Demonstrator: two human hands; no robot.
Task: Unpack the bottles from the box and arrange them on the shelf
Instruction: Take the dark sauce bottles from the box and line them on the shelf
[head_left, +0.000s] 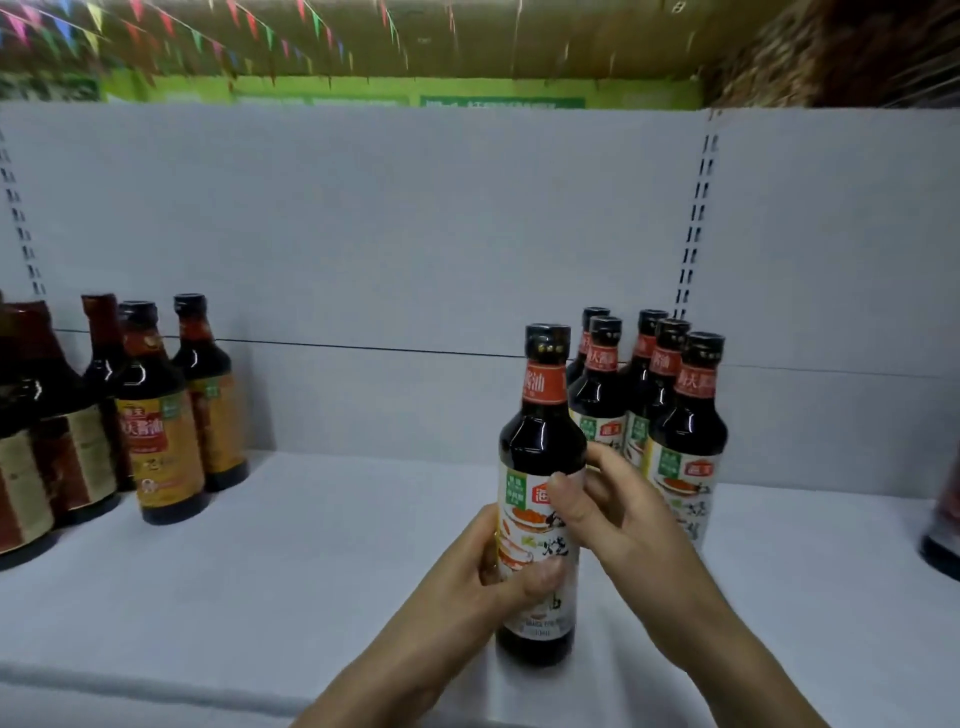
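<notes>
Both hands — left (491, 564), right (605, 512) — curl around the upright bottle (540, 467) on the shelf (311, 571).

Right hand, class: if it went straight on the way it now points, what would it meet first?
The held bottle: the right hand points up and leftward and grips its label. Past it, probably just the shelf's back panel, though depth is hard to judge.

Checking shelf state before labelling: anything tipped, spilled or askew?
Nothing stands out. The held bottle is upright, gripped by the left hand and right hand. The five bottles behind it and the yellow-label bottles at left stand upright, capped. No spill on the shelf. The dark shape at the right edge is too blurred to judge.
</notes>
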